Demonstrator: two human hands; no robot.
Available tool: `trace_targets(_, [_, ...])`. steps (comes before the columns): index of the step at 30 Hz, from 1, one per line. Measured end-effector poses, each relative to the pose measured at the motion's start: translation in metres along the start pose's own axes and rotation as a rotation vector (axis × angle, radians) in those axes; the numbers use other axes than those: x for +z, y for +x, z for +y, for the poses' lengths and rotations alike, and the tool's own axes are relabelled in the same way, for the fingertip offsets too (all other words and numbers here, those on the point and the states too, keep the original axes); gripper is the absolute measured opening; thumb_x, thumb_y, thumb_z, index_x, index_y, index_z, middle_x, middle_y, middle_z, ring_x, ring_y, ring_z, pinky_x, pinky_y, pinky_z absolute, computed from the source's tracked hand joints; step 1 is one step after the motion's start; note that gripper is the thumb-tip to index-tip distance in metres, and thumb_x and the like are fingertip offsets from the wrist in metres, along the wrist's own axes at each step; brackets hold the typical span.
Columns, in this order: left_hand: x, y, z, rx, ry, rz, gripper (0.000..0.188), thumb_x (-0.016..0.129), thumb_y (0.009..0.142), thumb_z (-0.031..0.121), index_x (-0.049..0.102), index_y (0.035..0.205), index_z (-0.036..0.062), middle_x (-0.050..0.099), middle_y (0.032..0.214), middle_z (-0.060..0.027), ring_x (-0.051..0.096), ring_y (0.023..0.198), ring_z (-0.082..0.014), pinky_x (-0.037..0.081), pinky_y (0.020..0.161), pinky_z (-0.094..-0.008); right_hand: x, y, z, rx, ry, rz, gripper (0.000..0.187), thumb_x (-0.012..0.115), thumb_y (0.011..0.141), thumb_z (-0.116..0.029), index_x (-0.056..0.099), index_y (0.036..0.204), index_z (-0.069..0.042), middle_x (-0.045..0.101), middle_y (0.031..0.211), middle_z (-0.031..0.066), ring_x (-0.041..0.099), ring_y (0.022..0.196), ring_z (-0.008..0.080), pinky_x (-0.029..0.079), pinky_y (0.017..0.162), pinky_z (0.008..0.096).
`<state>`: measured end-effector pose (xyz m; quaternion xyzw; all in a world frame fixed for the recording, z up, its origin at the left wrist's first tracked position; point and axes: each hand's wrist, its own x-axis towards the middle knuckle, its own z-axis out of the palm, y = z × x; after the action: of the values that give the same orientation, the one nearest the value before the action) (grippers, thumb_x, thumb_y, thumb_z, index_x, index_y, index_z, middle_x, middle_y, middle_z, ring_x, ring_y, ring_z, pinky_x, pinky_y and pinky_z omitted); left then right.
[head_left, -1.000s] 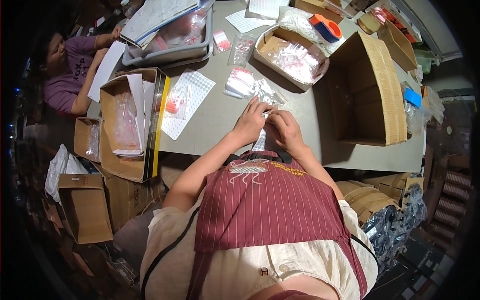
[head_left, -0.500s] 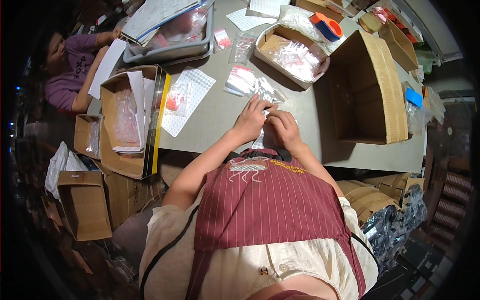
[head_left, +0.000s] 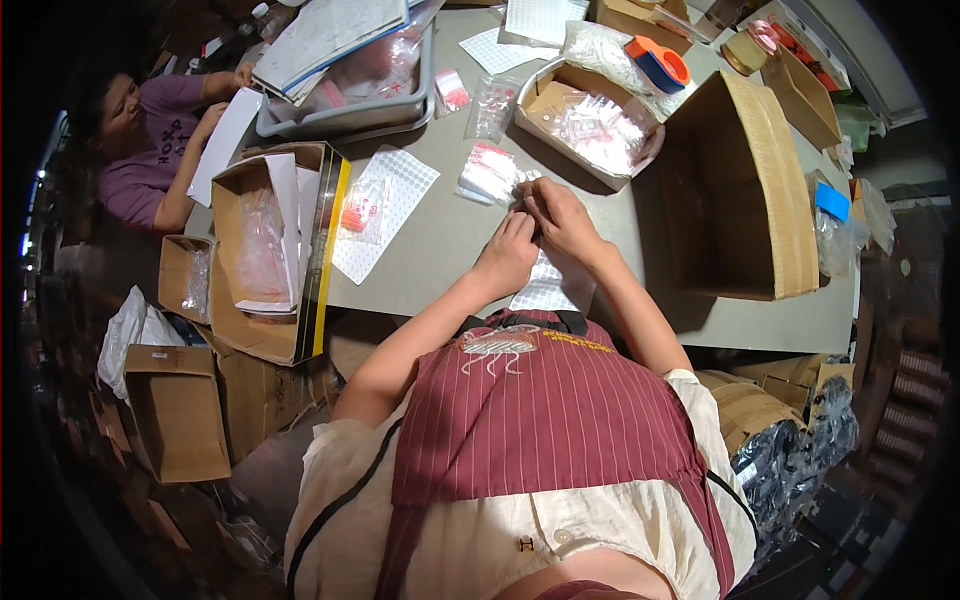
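My left hand (head_left: 507, 254) rests low over the table near its front edge, fingers curled down and closed. Just past it, my right hand (head_left: 564, 218) reaches forward with thumb and fingers pinched together beside a small clear bag of pale pieces. What lies within either grip is too small or hidden to make out. Beneath my wrists a white sheet of round grey stickers (head_left: 552, 287) sticks out toward my apron. A stack of small clear zip bags with red edges (head_left: 488, 172) lies just beyond my left fingers.
An open carton of small bags (head_left: 527, 116) stands ahead; a tall cardboard box (head_left: 795, 190) is at right. On the left are a black-and-yellow-edged box (head_left: 335, 235), another sticker sheet (head_left: 400, 185) and a grey bin (head_left: 350, 125). A person in purple (head_left: 160, 150) works across the corner.
My right hand has moved forward and left, toward the small bag of pieces. My left hand has drawn back slightly. More of the sticker sheet shows beneath my wrists.
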<state>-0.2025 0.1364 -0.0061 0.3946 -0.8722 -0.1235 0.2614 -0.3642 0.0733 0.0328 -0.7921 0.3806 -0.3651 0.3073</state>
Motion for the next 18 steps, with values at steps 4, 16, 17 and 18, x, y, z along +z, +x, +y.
trace_targets(4, [-0.002, 0.000, 0.002, 0.028, 0.022, -0.013, 0.018, 0.061, 0.072, -0.003, 0.067, 0.084, -0.0141, 0.058, 0.117, -0.0336, 0.051, 0.119, -0.0512, 0.041, 0.112, -0.0550, 0.002, 0.016, 0.010, 0.117, 0.011, -0.059, 0.016, 0.058, 0.105, -0.016, 0.057, 0.105, 0.000, 0.069, 0.105, 0.0214, 0.066, 0.098, 0.0406, 0.053, 0.084, 0.0437])
trace_targets(16, [0.001, -0.001, -0.001, 0.088, 0.111, 0.031, 0.007, 0.062, 0.072, 0.002, 0.066, 0.072, -0.0036, 0.059, 0.105, -0.0262, 0.052, 0.113, -0.0432, 0.026, 0.120, -0.0682, -0.011, 0.016, 0.006, 0.323, 0.061, -0.191, 0.015, 0.068, 0.099, -0.014, 0.061, 0.102, -0.001, 0.069, 0.100, 0.0130, 0.061, 0.081, 0.0222, 0.050, 0.076, 0.0311])
trace_targets(17, [0.001, 0.000, -0.001, 0.090, 0.112, 0.032, 0.007, 0.062, 0.072, 0.002, 0.066, 0.072, -0.0036, 0.059, 0.105, -0.0262, 0.052, 0.113, -0.0432, 0.026, 0.120, -0.0682, -0.010, 0.017, 0.013, 0.322, 0.061, -0.188, 0.015, 0.068, 0.099, -0.014, 0.061, 0.102, -0.001, 0.069, 0.100, 0.0130, 0.061, 0.081, 0.0222, 0.050, 0.076, 0.0311])
trace_targets(18, [0.000, 0.001, 0.001, 0.085, 0.087, 0.027, 0.009, 0.061, 0.072, 0.001, 0.066, 0.075, -0.0057, 0.059, 0.105, -0.0275, 0.052, 0.114, -0.0451, 0.027, 0.120, -0.0675, -0.005, 0.018, 0.024, 0.324, 0.096, -0.147, 0.015, 0.067, 0.100, -0.015, 0.062, 0.102, -0.001, 0.070, 0.102, 0.0114, 0.062, 0.085, 0.0227, 0.050, 0.080, 0.0316])
